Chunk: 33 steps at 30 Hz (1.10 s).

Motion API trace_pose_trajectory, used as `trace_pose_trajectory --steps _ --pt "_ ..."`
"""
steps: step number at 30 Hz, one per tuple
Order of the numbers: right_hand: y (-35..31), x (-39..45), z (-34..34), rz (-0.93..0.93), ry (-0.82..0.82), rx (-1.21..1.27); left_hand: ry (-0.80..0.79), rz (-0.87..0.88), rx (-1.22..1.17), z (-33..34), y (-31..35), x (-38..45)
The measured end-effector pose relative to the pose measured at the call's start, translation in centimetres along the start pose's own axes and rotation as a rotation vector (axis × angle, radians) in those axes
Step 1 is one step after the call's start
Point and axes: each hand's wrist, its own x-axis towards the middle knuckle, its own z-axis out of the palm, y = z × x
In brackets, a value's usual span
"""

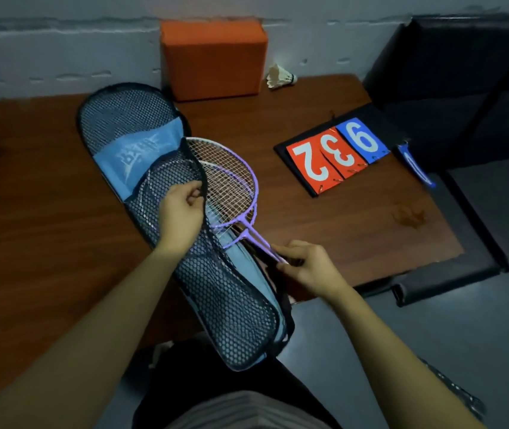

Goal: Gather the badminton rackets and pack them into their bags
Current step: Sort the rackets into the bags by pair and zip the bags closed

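Note:
A long racket bag of black mesh and light blue cloth lies slantwise across the brown table, its near end hanging over the front edge. Two purple-framed badminton rackets lie stacked, their heads partly under the bag's lifted mesh flap. My left hand pinches the flap's black edge and holds it up over the racket heads. My right hand grips the purple shafts just below the heads. The racket handles are hidden inside the bag.
An orange block stands against the wall at the back, with a white shuttlecock to its right. A flip scoreboard showing red and blue number cards lies at the right. Dark padded seats border the table's right side.

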Motion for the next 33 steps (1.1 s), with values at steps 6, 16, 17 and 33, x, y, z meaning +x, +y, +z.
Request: trace_pose_trajectory --steps 6,16,17,33 --pt "-1.0 0.7 1.0 -0.007 0.021 0.012 0.018 -0.055 -0.014 0.4 -0.5 -1.6" --pt "-5.9 5.4 5.9 -0.085 0.143 -0.149 0.031 -0.098 -0.167 -2.4 -1.4 -3.5" --pt "-6.3 6.0 6.5 -0.092 0.155 -0.155 0.033 -0.132 -0.174 -2.9 -1.6 -3.4" --pt "-11.9 12.7 14.1 -0.183 -0.016 -0.163 -0.010 -0.137 0.019 -10.6 -7.1 1.0"
